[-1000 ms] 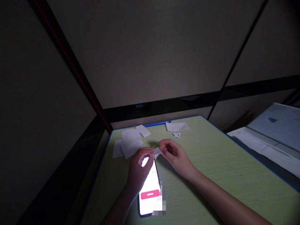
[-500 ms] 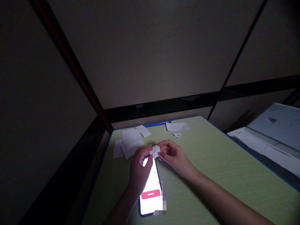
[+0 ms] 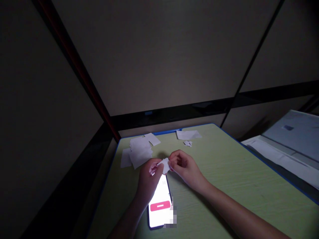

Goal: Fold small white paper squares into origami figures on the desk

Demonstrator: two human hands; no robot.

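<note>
A small folded piece of white paper is held between my two hands, above the top end of a lit phone. My left hand pinches its left side between thumb and fingers. On the right side, my right hand grips the paper's edge with thumb and curled fingers. The phone lies on the green table, its bright screen showing a red bar; my left hand covers part of its upper left.
Several white sheets overlap at the back left of the table. At the back lie another sheet and a small folded paper piece. A grey box-like object stands beyond the right edge.
The paper between my hands has tilted and moved slightly down. My left fingers have drawn in a little lower, and my right hand has shifted slightly to the right.
</note>
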